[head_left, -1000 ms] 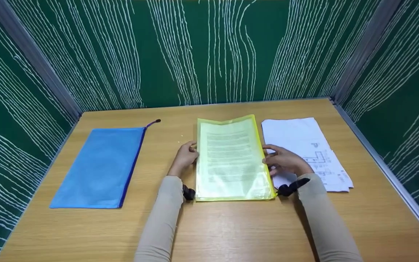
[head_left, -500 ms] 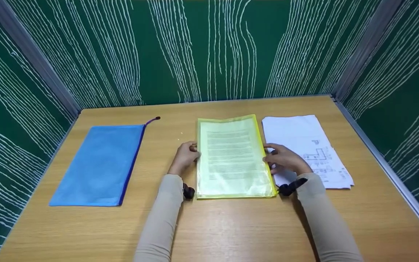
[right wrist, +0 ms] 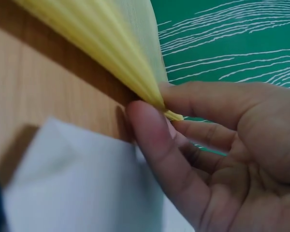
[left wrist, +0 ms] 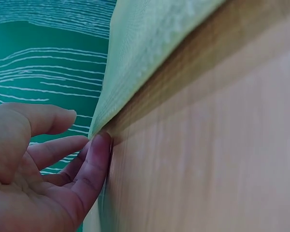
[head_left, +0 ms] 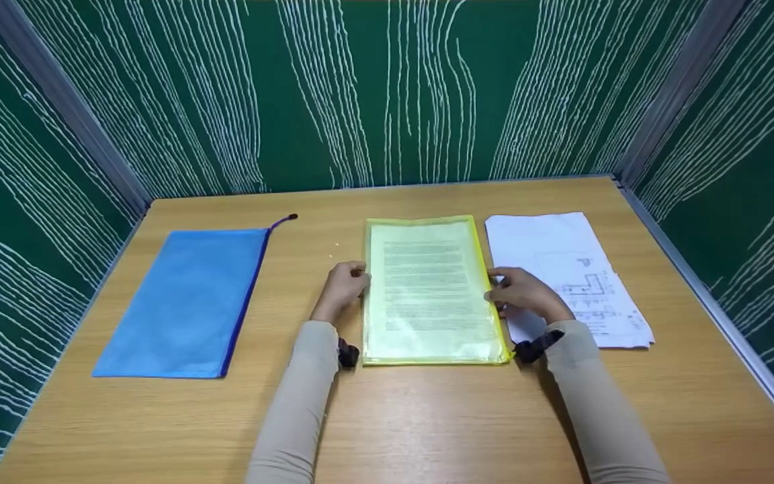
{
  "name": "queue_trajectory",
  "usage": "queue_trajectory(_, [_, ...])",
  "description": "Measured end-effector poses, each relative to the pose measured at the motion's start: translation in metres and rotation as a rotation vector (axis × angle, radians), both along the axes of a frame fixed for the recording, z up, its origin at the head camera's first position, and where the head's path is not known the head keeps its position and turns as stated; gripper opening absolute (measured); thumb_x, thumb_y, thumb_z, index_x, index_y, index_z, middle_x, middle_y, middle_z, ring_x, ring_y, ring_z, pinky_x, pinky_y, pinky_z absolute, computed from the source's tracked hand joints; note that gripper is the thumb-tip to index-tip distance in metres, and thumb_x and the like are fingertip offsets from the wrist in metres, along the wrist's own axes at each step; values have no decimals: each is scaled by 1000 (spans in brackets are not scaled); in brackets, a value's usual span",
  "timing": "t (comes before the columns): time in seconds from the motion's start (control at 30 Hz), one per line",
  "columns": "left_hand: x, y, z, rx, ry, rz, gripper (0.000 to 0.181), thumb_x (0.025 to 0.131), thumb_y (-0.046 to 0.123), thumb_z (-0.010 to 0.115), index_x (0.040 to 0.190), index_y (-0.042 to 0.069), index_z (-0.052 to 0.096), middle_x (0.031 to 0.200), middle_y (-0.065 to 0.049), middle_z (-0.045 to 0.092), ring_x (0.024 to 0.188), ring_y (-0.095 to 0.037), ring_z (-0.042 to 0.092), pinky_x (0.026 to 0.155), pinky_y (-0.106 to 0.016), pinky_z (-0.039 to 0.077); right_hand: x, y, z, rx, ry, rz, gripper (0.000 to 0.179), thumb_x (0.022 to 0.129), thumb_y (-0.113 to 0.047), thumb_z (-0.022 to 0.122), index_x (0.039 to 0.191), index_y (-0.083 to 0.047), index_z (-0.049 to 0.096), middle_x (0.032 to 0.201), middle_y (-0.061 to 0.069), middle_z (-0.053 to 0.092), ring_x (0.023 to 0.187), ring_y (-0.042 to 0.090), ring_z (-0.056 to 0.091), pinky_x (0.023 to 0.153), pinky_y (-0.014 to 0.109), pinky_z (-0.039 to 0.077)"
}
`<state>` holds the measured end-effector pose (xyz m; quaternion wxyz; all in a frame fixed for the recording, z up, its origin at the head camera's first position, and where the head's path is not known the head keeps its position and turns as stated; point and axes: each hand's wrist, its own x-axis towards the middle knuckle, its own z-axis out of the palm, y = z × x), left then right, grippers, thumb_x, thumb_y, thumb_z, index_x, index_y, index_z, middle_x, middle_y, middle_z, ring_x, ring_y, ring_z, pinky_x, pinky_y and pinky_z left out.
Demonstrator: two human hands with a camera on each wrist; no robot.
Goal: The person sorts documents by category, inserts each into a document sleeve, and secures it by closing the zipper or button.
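Note:
A yellow see-through zip folder [head_left: 427, 289] lies mid-table in the head view, a printed sheet visible inside it. At its left edge is my left hand [head_left: 343, 289]; the left wrist view shows fingertips [left wrist: 100, 145] against the edge by the table and the thumb held apart. My right hand [head_left: 528, 296] pinches the yellow zip edge on the other side, thumb and finger meeting on it in the right wrist view. Partly beneath that hand lies a stack of white papers [head_left: 535, 235] with a printed diagram.
A blue zip folder [head_left: 185, 302] with a dark purple zip lies flat on the left of the wooden table [head_left: 414, 423]. Green walls [head_left: 427, 101] with white wavy lines enclose the back and sides. A few small white specks lie left of the yellow folder.
The far edge of the yellow folder looks flatter than before. Both hands stay at its two sides, nearly still.

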<state>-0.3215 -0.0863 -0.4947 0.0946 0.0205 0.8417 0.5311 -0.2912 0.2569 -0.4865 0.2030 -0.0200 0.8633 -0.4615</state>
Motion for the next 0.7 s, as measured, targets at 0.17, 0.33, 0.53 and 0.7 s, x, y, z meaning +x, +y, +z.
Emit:
queue_trajectory(0.17, [0, -3, 1, 7, 11, -12, 42, 95, 12, 51, 134, -2, 53, 124, -18, 59, 103, -23, 58, 88, -33, 50, -2, 0, -1, 2, 7, -2, 74, 89, -14, 65, 149, 4, 26, 100, 16, 54, 73, 15, 61, 64, 29, 55])
queue_trajectory(0.33, [-1, -10, 4, -13, 32, -6, 39, 96, 14, 51, 132, 0, 56, 120, -15, 61, 97, -22, 60, 81, -31, 51, -2, 0, 0, -2, 9, -10, 73, 90, -16, 63, 150, 3, 25, 104, 18, 52, 76, 16, 62, 66, 29, 55])
queue_trajectory(0.53, [-2, -23, 6, -56, 63, 2, 37, 96, 14, 50, 131, 1, 57, 116, -14, 60, 96, -23, 60, 76, -30, 50, -2, 0, 2, 41, 66, -21, 62, 97, -22, 55, 148, 1, 30, 109, 22, 54, 75, 17, 60, 62, 28, 51])
queue_trajectory(0.7, [-1, -36, 9, -69, 96, 19, 38, 96, 14, 50, 132, 2, 56, 116, -15, 60, 103, -27, 59, 83, -35, 51, -2, 6, 3, 71, 126, -64, 60, 97, -24, 53, 148, 0, 31, 109, 22, 56, 77, 18, 61, 64, 28, 49])
